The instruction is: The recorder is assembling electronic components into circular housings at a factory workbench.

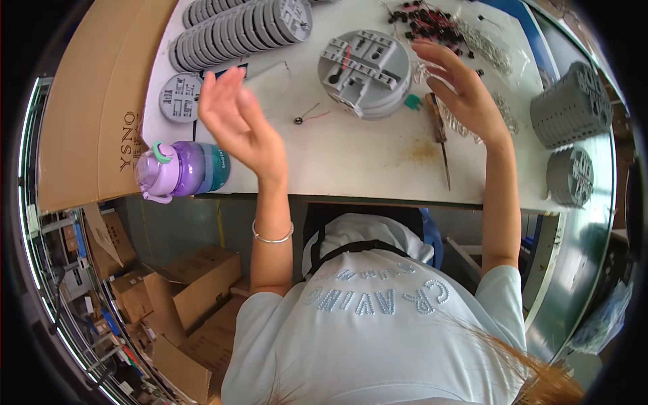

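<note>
Hovering with 2 empty hands around the gray round stack [364, 75] in the middle of the table [351, 158], so I'd call this a pause between grips. The left hand [237, 125] is up to the stack's left, fingers loosely spread and released. The right hand [466, 98] is just off its right side, fingers curled but not clenched, nothing in them that I can see. Can't tell if the thumb brushes the screwdriver [439, 128] lying right of the stack. On top of the stack there's 1 black piece [334, 78] with a red wire; 1 loose wired button [298, 121] sits to its near left, and a black pile [432, 23] to its far right. My guess: fitting small wired bits is the step in hand, and the next move calls for a fingertip pinch, plus a steadying hand on the stack's rim.
</note>
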`<action>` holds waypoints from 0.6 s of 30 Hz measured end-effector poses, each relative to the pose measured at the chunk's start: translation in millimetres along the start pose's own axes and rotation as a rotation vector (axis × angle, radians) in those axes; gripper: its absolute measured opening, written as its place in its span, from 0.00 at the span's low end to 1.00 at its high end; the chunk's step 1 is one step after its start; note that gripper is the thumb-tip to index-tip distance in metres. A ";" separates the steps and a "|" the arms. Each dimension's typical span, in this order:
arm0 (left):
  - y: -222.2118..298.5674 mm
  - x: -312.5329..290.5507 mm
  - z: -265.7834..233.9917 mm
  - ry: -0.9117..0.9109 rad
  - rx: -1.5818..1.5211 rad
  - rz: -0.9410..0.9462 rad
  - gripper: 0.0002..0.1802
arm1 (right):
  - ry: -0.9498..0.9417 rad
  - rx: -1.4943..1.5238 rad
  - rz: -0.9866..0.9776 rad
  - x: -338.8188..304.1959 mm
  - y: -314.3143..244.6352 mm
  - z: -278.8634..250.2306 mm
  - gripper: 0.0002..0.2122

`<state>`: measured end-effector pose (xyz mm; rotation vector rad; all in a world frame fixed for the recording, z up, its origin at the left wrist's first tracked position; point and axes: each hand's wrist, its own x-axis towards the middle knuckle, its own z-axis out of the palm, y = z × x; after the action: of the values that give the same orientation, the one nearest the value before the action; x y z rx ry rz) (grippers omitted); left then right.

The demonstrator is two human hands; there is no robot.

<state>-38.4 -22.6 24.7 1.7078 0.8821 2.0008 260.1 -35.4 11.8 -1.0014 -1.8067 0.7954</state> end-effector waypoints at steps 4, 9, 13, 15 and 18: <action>-5.1 44.3 -17.9 0.040 0.593 0.009 0.16 | 0.101 0.020 0.169 0.4 -3.9 -7.6 0.14; -48.2 67.6 12.8 -0.242 0.910 0.229 0.16 | 0.169 0.055 0.252 0.1 -4.7 -7.5 0.10; -72.7 75.0 35.5 -0.196 1.052 0.247 0.19 | 0.208 0.080 0.295 1.0 -3.7 -2.4 0.09; -79.2 76.4 40.8 -0.223 1.156 0.263 0.19 | 0.224 0.080 0.303 1.6 -2.5 -3.3 0.09; -80.8 70.4 47.2 -0.222 1.165 0.336 0.18 | 0.218 0.049 0.296 0.3 -2.8 -5.7 0.09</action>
<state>-16.4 92.4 26.8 2.7244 2.0076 1.4197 264.4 -35.9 16.5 -1.2896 -1.4667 0.8669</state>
